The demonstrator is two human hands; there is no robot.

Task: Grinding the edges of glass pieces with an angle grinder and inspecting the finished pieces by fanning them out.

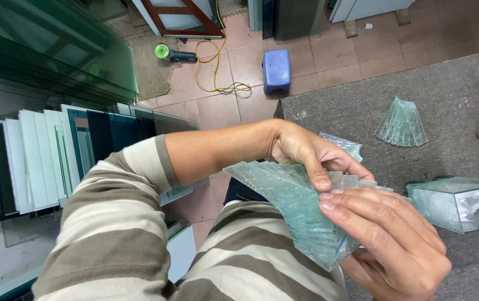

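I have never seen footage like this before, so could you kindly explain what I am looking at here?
There is no machine: a person wears a camera on the head, so the one picture looks down at their own two hands. The left hand and right hand together hold a fanned stack of glass pieces, thumbs pressing on its upper edge. Both arms wear striped sleeves. Ahead lies a grey carpeted table with a second glass fan and a small glass box. On the tiled floor stand a blue stool and a green power tool beside a yellow cable. Glass sheets stand at the left.
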